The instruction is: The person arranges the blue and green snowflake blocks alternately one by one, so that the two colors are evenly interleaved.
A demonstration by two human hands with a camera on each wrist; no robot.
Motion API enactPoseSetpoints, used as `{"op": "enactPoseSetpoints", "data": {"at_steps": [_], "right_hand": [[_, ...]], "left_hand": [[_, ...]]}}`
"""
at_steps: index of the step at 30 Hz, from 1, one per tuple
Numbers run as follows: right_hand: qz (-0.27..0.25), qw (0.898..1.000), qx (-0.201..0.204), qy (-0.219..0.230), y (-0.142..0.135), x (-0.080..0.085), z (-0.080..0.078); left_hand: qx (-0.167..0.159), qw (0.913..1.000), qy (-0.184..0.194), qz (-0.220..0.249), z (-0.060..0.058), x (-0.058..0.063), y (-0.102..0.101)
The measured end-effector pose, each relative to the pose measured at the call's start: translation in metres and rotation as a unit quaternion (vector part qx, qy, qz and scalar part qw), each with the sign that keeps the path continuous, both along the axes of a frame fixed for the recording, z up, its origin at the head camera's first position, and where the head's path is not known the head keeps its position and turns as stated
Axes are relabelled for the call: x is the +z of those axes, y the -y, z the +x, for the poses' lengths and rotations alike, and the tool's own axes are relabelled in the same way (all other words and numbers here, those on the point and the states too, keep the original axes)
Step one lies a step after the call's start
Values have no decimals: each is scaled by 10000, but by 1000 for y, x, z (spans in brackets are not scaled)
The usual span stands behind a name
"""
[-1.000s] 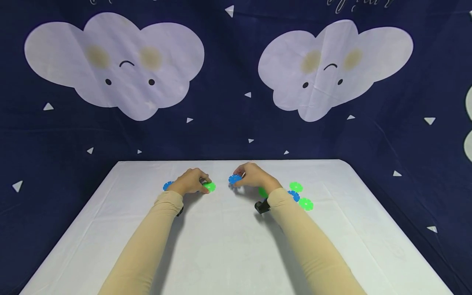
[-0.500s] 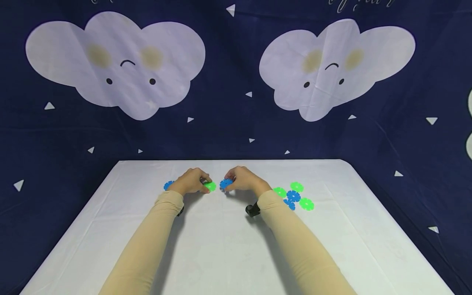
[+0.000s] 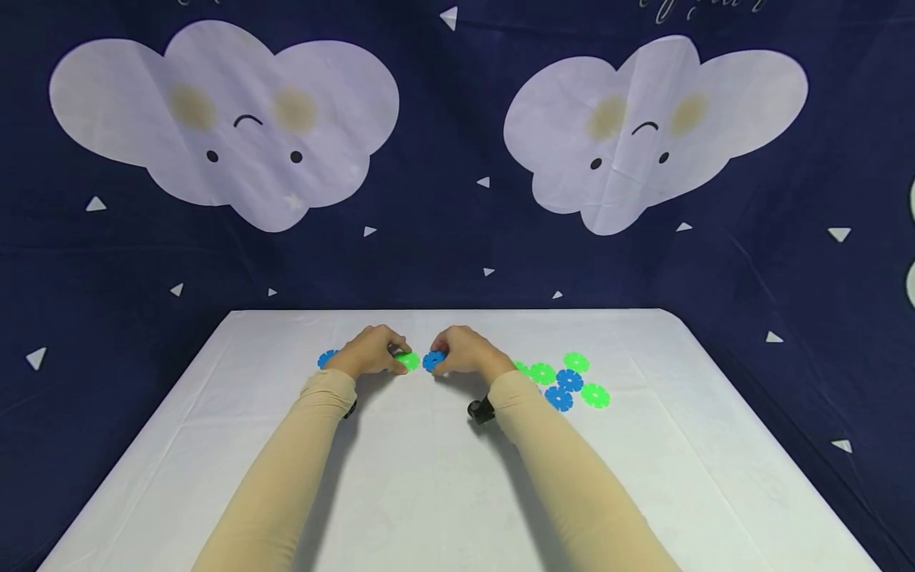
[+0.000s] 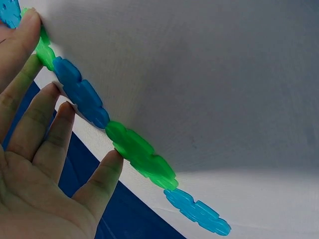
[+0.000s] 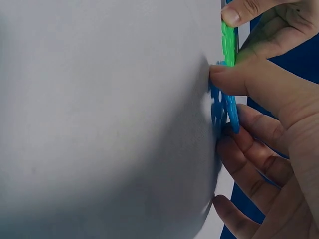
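Note:
In the head view my left hand [image 3: 372, 351] pinches a green notched plastic disc [image 3: 408, 361] between thumb and finger. That disc is one end of a row of interlocking discs; the left wrist view shows a blue disc [image 4: 81, 93], a green disc [image 4: 141, 156] and a light blue disc [image 4: 197, 212] following it, with my other fingertips along their edge. My right hand [image 3: 463, 351] holds a blue disc [image 3: 433, 361] facing the green one. In the right wrist view the green disc [image 5: 228, 46] overlaps the top of the blue disc [image 5: 217, 107], and my thumb presses near that spot.
Several loose discs lie right of my right forearm, among them a green disc [image 3: 596, 396] and a blue disc [image 3: 559, 399]. A white cloth covers the table [image 3: 429, 477]. A dark blue curtain [image 3: 443, 254] with clouds hangs behind its far edge.
My right hand has moved left and slightly toward me with its blue disc, up close to the green one. My left hand stays in place. More loose discs show beside the right forearm.

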State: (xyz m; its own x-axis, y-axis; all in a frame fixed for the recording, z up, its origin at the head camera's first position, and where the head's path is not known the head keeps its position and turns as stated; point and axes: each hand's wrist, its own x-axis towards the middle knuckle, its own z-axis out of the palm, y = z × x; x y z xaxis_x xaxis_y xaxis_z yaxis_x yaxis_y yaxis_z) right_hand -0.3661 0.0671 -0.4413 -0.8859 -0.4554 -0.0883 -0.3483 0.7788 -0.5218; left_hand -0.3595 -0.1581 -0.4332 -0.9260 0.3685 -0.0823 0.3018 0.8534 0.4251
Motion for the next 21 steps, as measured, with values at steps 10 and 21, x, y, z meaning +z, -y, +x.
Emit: {"op": "enactPoseSetpoints", "data": {"at_steps": [10,21], "right_hand": [[-18,9999,-135,7,4,0,0],[78,9997,-224,-48,7,1,2]], "left_hand": [[21,10000,21,-16,0,0,0],[30,10000,11,-44,-1,0,-1]]}}
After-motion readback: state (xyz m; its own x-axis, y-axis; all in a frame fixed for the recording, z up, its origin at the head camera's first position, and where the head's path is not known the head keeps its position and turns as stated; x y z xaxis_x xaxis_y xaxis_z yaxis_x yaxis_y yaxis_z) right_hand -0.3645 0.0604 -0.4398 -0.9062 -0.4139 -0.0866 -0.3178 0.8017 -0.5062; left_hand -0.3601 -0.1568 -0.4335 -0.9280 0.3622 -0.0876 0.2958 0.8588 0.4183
